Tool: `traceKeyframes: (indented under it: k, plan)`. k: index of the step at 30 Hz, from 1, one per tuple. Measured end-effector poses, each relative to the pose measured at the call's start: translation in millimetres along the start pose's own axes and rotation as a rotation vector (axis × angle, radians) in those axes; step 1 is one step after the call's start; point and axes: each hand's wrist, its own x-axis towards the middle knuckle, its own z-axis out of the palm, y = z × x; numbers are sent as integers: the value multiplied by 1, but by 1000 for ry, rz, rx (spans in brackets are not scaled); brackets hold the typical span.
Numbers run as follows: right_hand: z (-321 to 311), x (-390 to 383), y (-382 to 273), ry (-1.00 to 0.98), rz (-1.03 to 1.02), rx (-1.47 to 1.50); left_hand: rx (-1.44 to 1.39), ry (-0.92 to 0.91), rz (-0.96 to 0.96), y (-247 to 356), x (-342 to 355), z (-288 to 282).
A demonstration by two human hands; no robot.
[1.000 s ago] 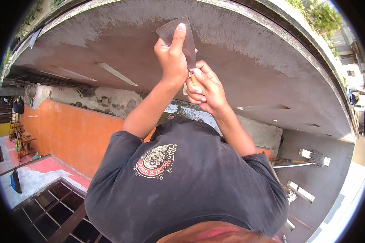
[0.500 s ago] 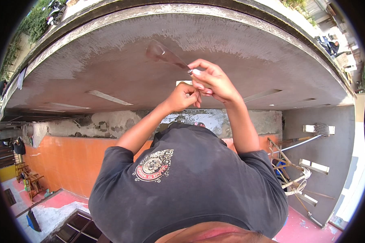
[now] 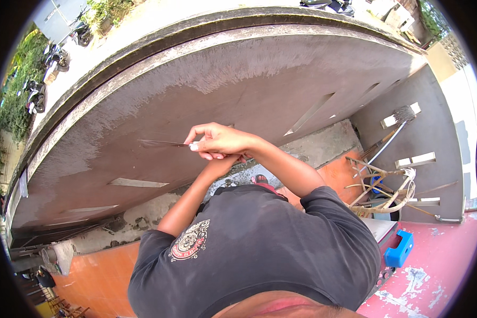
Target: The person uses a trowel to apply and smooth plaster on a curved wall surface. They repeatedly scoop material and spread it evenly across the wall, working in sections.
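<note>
A metal putty knife (image 3: 163,142) points to the left, seen nearly edge-on against the plastered wall. My right hand (image 3: 223,140) is closed on it near the blade's base, with the handle mostly hidden. My left hand (image 3: 221,165) lies beneath and against my right one; its fingers are mostly hidden behind it, so I cannot tell what they hold. Behind both hands is the grey, rough-edged plaster surface (image 3: 265,71) of the curved wall.
Bamboo poles (image 3: 387,193) tied with white cord stand at the right beside a grey side wall (image 3: 424,122) with slots and a bristled tool (image 3: 404,114). A blue plastic item (image 3: 399,253) sits below. Orange flooring (image 3: 100,273) shows lower left, parked motorbikes (image 3: 35,97) beyond the wall.
The putty knife has swung from upright to nearly level, pointing left. My left hand has left the blade and moved down under my right. The view has turned, showing more at the right.
</note>
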Motion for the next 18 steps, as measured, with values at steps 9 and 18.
traceKeyframes:
  k: [9,18]
  plan:
    - [41,-15,101,583,-508,-708,-1214,-86,-314,-26,-16,22]
    - [7,-41,167,1158,-858,-881,-1086,-42,-172,-19,-33,42]
